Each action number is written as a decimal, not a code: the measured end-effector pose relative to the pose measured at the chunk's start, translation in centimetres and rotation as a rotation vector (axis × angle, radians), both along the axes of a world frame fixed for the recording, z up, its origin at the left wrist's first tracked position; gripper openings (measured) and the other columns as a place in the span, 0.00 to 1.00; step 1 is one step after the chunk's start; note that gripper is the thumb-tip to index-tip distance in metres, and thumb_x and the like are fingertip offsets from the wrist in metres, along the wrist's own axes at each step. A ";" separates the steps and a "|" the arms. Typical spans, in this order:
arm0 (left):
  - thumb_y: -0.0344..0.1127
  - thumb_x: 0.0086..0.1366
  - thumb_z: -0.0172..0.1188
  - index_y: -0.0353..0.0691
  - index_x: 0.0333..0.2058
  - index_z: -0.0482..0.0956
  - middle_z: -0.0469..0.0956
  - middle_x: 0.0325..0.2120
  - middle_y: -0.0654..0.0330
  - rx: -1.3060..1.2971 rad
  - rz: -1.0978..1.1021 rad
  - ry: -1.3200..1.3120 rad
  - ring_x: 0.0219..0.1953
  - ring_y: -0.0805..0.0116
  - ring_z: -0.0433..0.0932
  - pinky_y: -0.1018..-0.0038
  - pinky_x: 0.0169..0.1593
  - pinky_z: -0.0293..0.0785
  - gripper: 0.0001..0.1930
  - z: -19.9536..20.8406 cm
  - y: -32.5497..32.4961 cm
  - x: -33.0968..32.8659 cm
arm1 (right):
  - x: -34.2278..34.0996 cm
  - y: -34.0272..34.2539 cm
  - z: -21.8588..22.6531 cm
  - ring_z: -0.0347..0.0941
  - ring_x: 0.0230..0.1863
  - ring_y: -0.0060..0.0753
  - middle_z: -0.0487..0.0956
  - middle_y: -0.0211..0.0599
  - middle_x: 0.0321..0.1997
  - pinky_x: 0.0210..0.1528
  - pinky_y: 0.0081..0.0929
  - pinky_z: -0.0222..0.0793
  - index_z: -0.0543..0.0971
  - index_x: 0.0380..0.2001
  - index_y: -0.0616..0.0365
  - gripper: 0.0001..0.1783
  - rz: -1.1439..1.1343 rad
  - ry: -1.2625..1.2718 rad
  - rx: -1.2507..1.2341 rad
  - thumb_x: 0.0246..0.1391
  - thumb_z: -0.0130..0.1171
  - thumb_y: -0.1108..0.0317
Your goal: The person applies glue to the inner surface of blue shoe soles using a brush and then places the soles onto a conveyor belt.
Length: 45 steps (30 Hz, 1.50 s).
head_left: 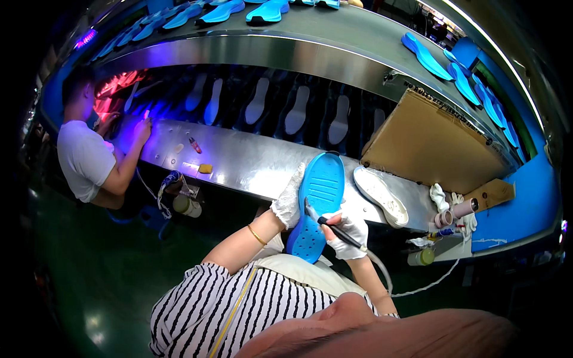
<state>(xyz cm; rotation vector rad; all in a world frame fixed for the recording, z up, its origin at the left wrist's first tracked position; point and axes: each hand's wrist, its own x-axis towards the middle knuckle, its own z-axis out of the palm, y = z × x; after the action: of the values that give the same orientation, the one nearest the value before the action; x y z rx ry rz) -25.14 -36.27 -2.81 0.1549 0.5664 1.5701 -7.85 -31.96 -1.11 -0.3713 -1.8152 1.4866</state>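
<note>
**Brush on blue, and the grip matters!**

Here's the blue sole, held up at the tabletop's near edge: the gloved left hand grasps its left side, the gloved right hand clasps a black-handled brush against its face. The risk, I'd judge: a slackening left grip lets the sole twist, and the brush skids. The pale hose right of the sole could snag that working wrist; small holes might catch bristles. And what surfaces! Smooth, rubbery-looking blue, narrow-waisted, barred far end, pierced near end. Right of it, a curvy white sole on shiny metal.
</note>
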 end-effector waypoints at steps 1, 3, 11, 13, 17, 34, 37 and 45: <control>0.64 0.63 0.39 0.40 0.56 0.64 0.70 0.50 0.54 0.023 -0.010 -0.003 0.51 0.62 0.69 0.66 0.56 0.66 0.34 -0.3 -0.4 0.2 | 0.5 0.1 -0.3 0.75 0.26 0.22 0.77 0.34 0.26 0.32 0.18 0.71 0.75 0.26 0.60 0.09 0.006 -0.053 -0.144 0.41 0.63 0.81; 0.65 0.63 0.35 0.42 0.59 0.57 0.69 0.51 0.53 0.078 -0.085 -0.040 0.53 0.61 0.68 0.64 0.56 0.66 0.36 -0.6 -1.7 0.6 | 1.7 0.9 0.2 0.75 0.26 0.21 0.77 0.34 0.25 0.31 0.18 0.71 0.74 0.27 0.61 0.07 -0.016 -0.120 -0.288 0.44 0.61 0.79; 0.69 0.60 0.29 0.40 0.62 0.48 0.63 0.55 0.51 0.021 -0.196 0.121 0.54 0.59 0.67 0.64 0.56 0.68 0.42 -1.5 -0.9 2.5 | 2.1 1.4 -0.9 0.75 0.25 0.26 0.77 0.43 0.32 0.27 0.20 0.72 0.72 0.29 0.62 0.06 -0.033 -0.095 -0.412 0.47 0.58 0.79; 0.73 0.56 0.29 0.40 0.61 0.51 0.65 0.54 0.50 0.115 -0.162 0.110 0.54 0.57 0.68 0.63 0.55 0.68 0.46 -0.6 -0.1 2.1 | 2.0 1.9 -0.4 0.75 0.24 0.25 0.78 0.43 0.32 0.25 0.17 0.70 0.72 0.29 0.61 0.05 -0.052 -0.087 -0.517 0.48 0.58 0.78; 0.80 0.47 0.32 0.39 0.58 0.57 0.68 0.49 0.45 0.152 -0.086 0.099 0.52 0.51 0.70 0.57 0.53 0.69 0.53 -0.8 1.9 1.7 | 0.7 2.6 -0.8 0.72 0.23 0.19 0.79 0.39 0.32 0.26 0.15 0.68 0.75 0.30 0.60 0.07 -0.105 -0.088 -0.195 0.47 0.61 0.79; 0.79 0.40 0.48 0.37 0.60 0.54 0.65 0.54 0.48 0.586 0.059 0.053 0.52 0.53 0.70 0.57 0.58 0.65 0.57 2.2 4.6 -1.7 | 0.6 3.3 1.4 0.74 0.29 0.23 0.78 0.40 0.32 0.30 0.16 0.70 0.74 0.30 0.60 0.08 0.015 0.119 -0.646 0.46 0.60 0.80; 0.79 0.39 0.48 0.35 0.59 0.56 0.66 0.53 0.47 0.536 0.016 0.255 0.52 0.52 0.70 0.59 0.54 0.70 0.58 3.2 4.5 -1.9 | 0.5 3.6 1.1 0.75 0.30 0.24 0.78 0.41 0.32 0.30 0.16 0.71 0.73 0.29 0.60 0.08 -0.030 -0.126 -0.368 0.44 0.61 0.80; 0.76 0.37 0.55 0.34 0.52 0.66 0.73 0.44 0.58 0.356 -0.050 0.623 0.43 0.70 0.74 0.74 0.45 0.75 0.53 2.5 4.8 -4.8 | 1.3 5.6 0.4 0.74 0.32 0.29 0.77 0.39 0.31 0.35 0.21 0.70 0.75 0.25 0.60 0.07 0.147 -0.084 -0.639 0.40 0.60 0.81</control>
<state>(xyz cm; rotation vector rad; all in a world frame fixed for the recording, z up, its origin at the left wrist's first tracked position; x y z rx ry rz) -29.94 -31.51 -0.31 0.9426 0.7464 1.5547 -6.56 -26.32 -0.69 -0.6227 -1.4097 2.1717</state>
